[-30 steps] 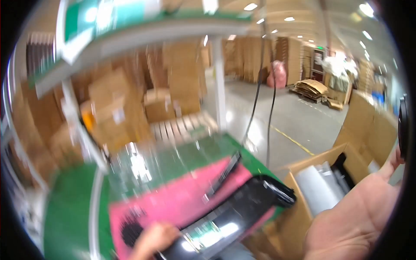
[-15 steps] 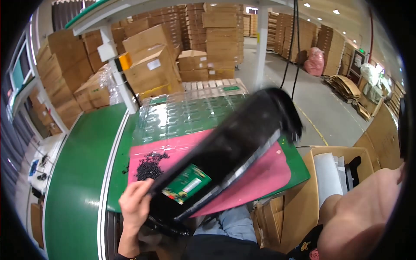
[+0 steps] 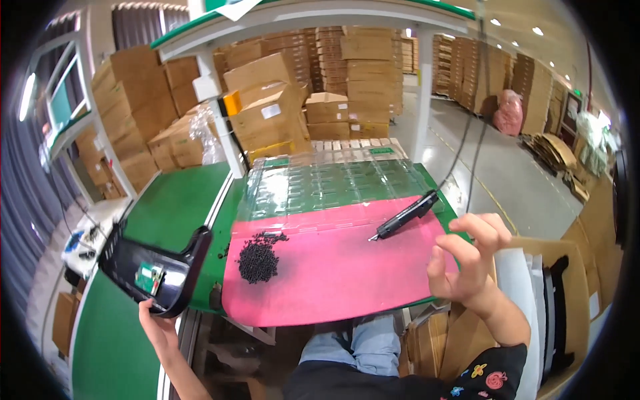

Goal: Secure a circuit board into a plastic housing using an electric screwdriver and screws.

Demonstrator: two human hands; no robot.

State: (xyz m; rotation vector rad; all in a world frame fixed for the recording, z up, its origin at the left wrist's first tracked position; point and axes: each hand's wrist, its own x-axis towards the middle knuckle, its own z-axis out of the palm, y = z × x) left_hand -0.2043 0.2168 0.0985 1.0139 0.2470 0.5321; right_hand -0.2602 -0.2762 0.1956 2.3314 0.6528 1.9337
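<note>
The black housing [image 3: 127,257] has swung off the pink mat [image 3: 347,280] to the green belt [image 3: 107,353], uncovering the mat; the left hand [image 3: 160,328] pinches the housing's near edge, the right hand [image 3: 472,267] keeps its grip spread, empty

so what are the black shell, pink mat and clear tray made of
Black shell: probably hard plastic, glossy, going by its bright reflections. Pink mat: perhaps rubber or foam, matt, with dull smudges. Clear tray: likely thin plastic, shiny, see-through with glints.
</note>
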